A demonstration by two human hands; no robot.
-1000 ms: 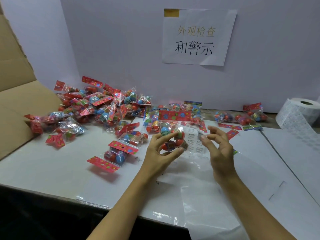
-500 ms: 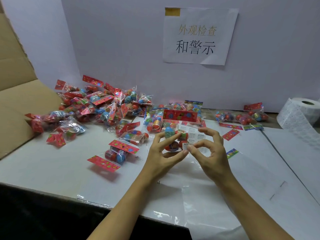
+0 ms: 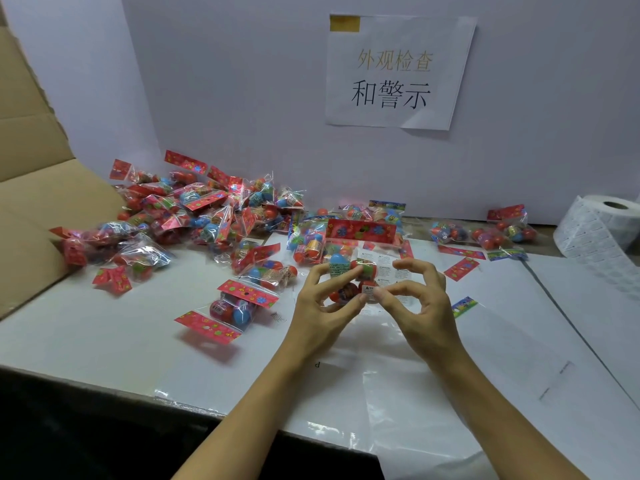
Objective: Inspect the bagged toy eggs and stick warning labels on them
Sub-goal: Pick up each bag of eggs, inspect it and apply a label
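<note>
Left hand [image 3: 320,306] curled round a bag of toy eggs [image 3: 349,278], held just above the desk [image 3: 104,334] at centre. Right hand [image 3: 420,306] pinching a small warning label [image 3: 369,291] between thumb and forefinger, against the bag's front. Pile of bagged eggs [image 3: 194,216] at back left; label roll [image 3: 602,230] far right.

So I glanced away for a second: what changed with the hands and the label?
The right hand came in from the label sheet and now presses a warning label onto the bag of eggs. The left hand kept gripping that bag. The pile and label roll stayed put.
</note>
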